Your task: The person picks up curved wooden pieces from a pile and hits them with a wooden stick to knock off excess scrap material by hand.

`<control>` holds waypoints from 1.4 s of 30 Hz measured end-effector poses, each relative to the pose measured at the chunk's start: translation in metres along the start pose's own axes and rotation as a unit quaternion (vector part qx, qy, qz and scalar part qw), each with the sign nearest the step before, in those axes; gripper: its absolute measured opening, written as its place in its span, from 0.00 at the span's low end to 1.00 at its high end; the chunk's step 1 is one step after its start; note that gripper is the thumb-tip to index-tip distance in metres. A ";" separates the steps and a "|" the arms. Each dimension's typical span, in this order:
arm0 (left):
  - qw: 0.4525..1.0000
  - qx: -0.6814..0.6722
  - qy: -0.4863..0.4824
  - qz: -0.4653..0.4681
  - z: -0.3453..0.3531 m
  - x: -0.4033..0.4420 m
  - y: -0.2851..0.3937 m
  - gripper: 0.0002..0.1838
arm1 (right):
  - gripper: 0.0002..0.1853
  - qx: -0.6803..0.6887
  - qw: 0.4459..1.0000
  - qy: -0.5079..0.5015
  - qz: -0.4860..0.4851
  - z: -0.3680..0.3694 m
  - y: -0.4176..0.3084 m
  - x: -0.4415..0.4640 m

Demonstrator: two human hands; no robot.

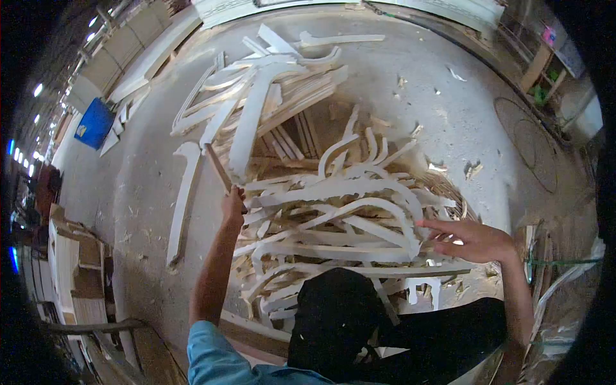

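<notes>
Beside the scrap pile [340, 190], my left hand [233, 204] grips a stick [218, 169] low, seemingly for reach. My right hand [473, 240] is loosely open.

The gray floor [147, 212] is dusty. Small lights [38, 90] glow at far left. A blue box [94, 123] sits upper left, near stacked boards [157, 45]. A dark hose [478, 56] bends upper right.
</notes>
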State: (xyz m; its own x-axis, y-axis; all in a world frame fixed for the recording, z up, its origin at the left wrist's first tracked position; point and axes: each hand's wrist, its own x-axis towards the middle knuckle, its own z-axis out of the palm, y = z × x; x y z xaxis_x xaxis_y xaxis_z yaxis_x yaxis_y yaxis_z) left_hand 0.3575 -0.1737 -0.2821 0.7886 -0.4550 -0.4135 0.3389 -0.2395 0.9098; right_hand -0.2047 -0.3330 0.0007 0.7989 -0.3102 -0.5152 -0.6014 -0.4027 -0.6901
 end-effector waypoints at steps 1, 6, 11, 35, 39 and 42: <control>0.998 0.057 0.021 0.022 0.005 0.004 0.001 0.18 | 0.32 0.025 1.000 -0.012 -0.013 0.001 0.001 -0.001; 0.993 0.033 0.008 0.116 0.013 0.066 0.020 0.14 | 0.32 0.013 0.999 -0.024 -0.046 0.003 -0.014 -0.012; 0.987 -0.009 -0.083 0.134 0.021 0.122 0.001 0.17 | 0.33 0.027 0.998 -0.033 -0.037 0.004 -0.010 -0.011; 0.922 -0.289 -0.255 -0.049 0.175 0.005 0.085 0.25 | 0.45 0.101 0.994 0.027 0.020 0.012 0.003 -0.010; 0.944 -0.238 -0.225 -0.032 0.176 0.009 0.082 0.24 | 0.45 0.131 0.991 0.017 0.032 0.016 0.008 -0.003; 0.923 -0.258 -0.286 -0.003 0.147 -0.031 0.094 0.27 | 0.46 0.102 0.994 0.039 0.017 0.019 0.026 0.005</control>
State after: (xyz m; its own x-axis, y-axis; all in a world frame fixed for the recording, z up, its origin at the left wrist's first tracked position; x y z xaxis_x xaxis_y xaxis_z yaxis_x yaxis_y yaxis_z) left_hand 0.2897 -0.3082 -0.1885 0.4360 -0.8690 -0.2340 0.6573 0.1299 0.7423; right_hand -0.2159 -0.3284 -0.0295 0.7701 -0.3900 -0.5048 -0.6081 -0.2101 -0.7655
